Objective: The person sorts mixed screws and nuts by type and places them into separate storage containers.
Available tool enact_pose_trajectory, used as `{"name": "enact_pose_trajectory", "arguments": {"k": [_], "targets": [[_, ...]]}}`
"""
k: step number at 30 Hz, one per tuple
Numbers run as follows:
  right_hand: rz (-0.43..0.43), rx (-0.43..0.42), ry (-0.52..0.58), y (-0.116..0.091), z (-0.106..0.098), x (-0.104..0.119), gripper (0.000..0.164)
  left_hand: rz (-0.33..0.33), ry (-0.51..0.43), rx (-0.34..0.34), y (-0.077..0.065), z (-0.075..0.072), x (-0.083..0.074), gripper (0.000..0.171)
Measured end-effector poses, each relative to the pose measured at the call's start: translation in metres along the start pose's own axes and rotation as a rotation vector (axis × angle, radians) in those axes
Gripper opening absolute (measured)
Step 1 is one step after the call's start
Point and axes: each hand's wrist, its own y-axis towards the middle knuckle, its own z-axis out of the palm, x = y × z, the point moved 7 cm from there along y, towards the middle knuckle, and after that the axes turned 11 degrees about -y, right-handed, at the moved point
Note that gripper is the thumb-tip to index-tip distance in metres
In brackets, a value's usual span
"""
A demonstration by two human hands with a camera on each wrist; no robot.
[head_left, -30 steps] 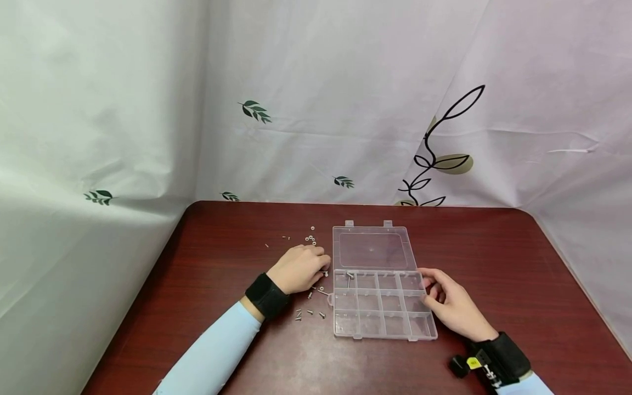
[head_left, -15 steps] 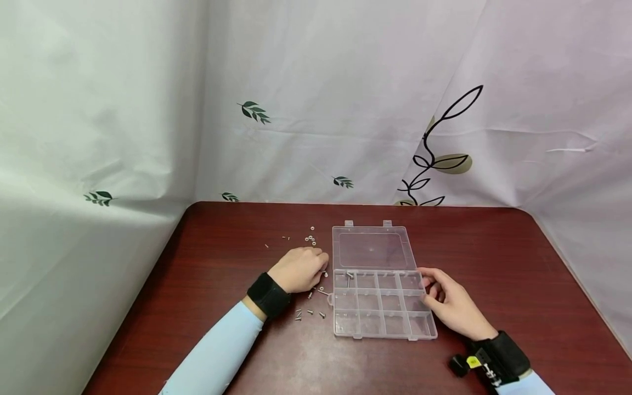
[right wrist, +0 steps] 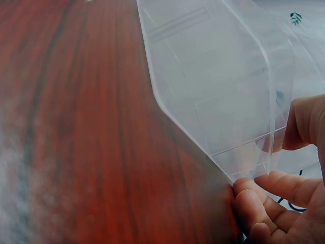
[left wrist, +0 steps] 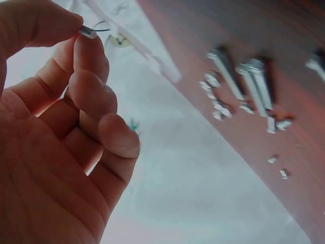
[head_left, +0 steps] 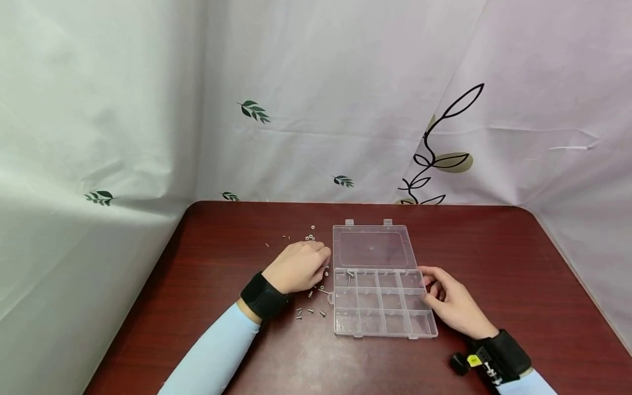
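My left hand (head_left: pixel 298 267) is over the table just left of the clear plastic compartment box (head_left: pixel 385 336). Between its thumb and index finger it pinches a short, shiny metal screw (left wrist: pixel 88 32); the thumb partly covers it. The other fingers curl loosely. At the box's right side, my right hand (head_left: pixel 456 308) holds the wall with thumb and fingertips, as the right wrist view shows close up. The box lies flat with its lid (head_left: pixel 372 248) laid back. A long screw (head_left: pixel 350 277) rests in the back left compartment.
Small screws (head_left: pixel 310 311) lie in front of my left hand, and small nuts (head_left: pixel 310 238) lie behind it. Tiny pieces (head_left: pixel 286 237) are scattered farther left. A pale patterned curtain (head_left: pixel 316 109) hangs behind the dark red table (head_left: pixel 494 247).
My left hand has shifted slightly away from me and to the left. The right hand and the box have stayed in place.
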Motion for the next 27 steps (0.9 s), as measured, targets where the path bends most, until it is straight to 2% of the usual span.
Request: {"name": "enact_pose_trajectory", "arguments": {"k": [13, 27], "targets": [[0.0, -0.01, 0.009, 0.0, 0.001, 0.0, 0.052, 0.116, 0.015, -0.026, 0.001, -0.013, -0.041, 0.003], [-0.004, -0.013, 0.009, 0.0, 0.001, 0.0, 0.052, 0.195, 0.034, -0.04, 0.0, -0.015, -0.064, 0.007]]}}
